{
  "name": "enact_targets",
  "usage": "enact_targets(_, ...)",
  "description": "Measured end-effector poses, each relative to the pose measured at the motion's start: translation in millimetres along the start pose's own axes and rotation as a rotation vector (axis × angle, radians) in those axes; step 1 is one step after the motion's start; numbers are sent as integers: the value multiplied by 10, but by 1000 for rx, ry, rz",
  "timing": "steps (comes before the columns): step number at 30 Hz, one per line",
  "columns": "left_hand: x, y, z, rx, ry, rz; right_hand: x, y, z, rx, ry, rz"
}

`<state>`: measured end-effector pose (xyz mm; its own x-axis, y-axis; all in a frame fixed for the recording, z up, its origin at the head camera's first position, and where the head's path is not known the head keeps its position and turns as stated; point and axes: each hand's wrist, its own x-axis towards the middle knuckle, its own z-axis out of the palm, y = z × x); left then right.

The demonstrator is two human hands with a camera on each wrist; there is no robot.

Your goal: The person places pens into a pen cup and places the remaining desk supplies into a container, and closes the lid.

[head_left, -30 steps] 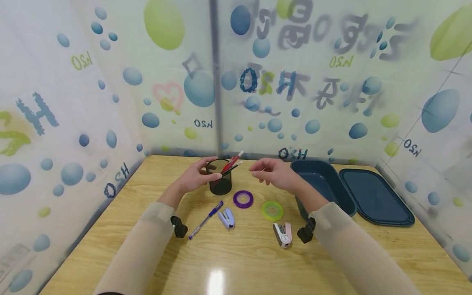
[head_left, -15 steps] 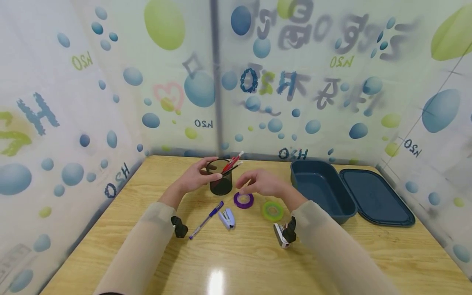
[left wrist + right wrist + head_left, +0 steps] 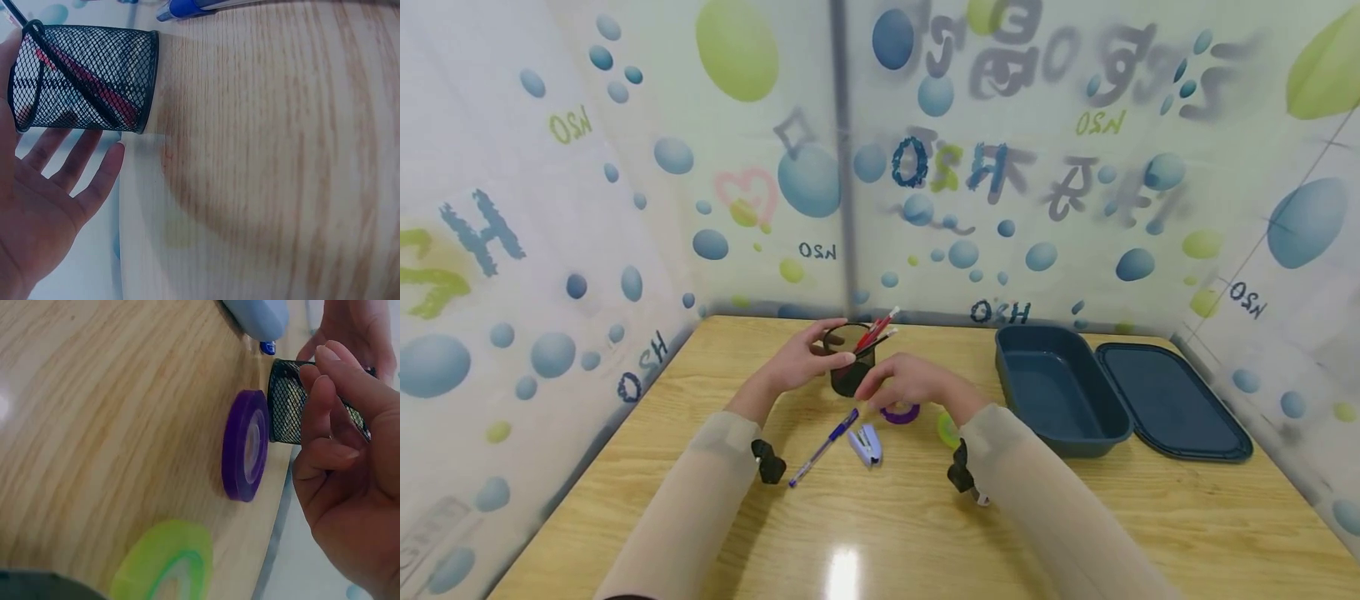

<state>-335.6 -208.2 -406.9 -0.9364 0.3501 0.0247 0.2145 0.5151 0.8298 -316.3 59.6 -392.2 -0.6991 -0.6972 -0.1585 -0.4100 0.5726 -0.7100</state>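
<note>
My left hand (image 3: 797,364) grips a black mesh pen cup (image 3: 842,382) that stands upright at the back of the table, thumb at the near rim and fingers behind. Red pencils (image 3: 881,326) and a dark one lean out of it. In the left wrist view the cup's mesh wall (image 3: 94,75) shows pencils inside. My right hand (image 3: 912,380), fingers loosely bent and holding nothing, hovers just right of the cup, near the cap of a blue pen (image 3: 822,448). Below that hand lies a purple tape roll (image 3: 234,453), partly covered in the head view.
A lavender stapler (image 3: 866,446) lies beside the pen. A yellow-green tape roll (image 3: 947,428) and a second stapler (image 3: 981,499) are mostly hidden by my right forearm. To the right stand a dark blue bin (image 3: 1060,379) and its flat lid (image 3: 1176,402). Printed curtains enclose the table.
My right hand has moved left and down from beside the bin, past the purple tape, to the pen's cap end. My left hand stays on the pen cup.
</note>
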Motion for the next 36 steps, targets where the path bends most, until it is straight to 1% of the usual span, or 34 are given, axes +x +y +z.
enact_targets(5, 2, -10, -3, 8, -1, 3, 93, 13, 105, 40, -22, -7)
enact_targets(8, -3, -4, -2, 10, -2, 5, 128, 13, 157, 48, -18, -11)
enact_targets(11, -8, 7, -3, 5, 1, 6, 152, -2, 189, 34, -11, -15)
enact_targets(18, -7, 17, 1, 4, 7, -5, 231, -37, 241, -57, -26, -52)
enact_targets(27, -8, 0, 4, 3, 2, 10, 269, -23, 291, -96, -19, 7)
enact_targets(36, -15, 10, 2, 0, 11, 4, 271, -21, 305, -134, -2, 4)
